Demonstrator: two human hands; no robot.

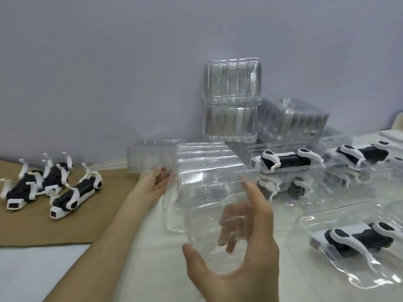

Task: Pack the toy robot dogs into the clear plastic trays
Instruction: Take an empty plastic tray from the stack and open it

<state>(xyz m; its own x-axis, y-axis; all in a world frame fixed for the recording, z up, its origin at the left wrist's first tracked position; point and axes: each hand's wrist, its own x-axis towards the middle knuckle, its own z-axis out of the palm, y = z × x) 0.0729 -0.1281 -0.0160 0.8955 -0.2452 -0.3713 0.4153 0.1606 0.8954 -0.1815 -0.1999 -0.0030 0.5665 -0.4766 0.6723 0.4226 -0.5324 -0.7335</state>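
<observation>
Pale lilac wall [109,62] at the back, white tabletop [43,269] below it, and the free space is all near-left, in front of the front edge of the flat brown cardboard sheet [91,225]. On that cardboard, three black-and-white toy robot dogs [75,196] lie on their backs in a close cluster, legs in the air, well apart from the hands. Against the wall a stack of clear ribbed plastic trays [233,83] stands upright, more leaning beside it. The right side is crowded: filled clear trays [309,219], each with a dog inside, run right to the picture's edge.

Centre now: one empty clear moulded plastic tray [205,171] is up off the table between both hands. The right hand [246,236] grasps its near end, thumb in front, fingers curled behind and showing through the plastic. The left hand [158,182] reaches to the tray's left wall, palm up, fingers against it; pinching or only pressing, I cannot tell.
</observation>
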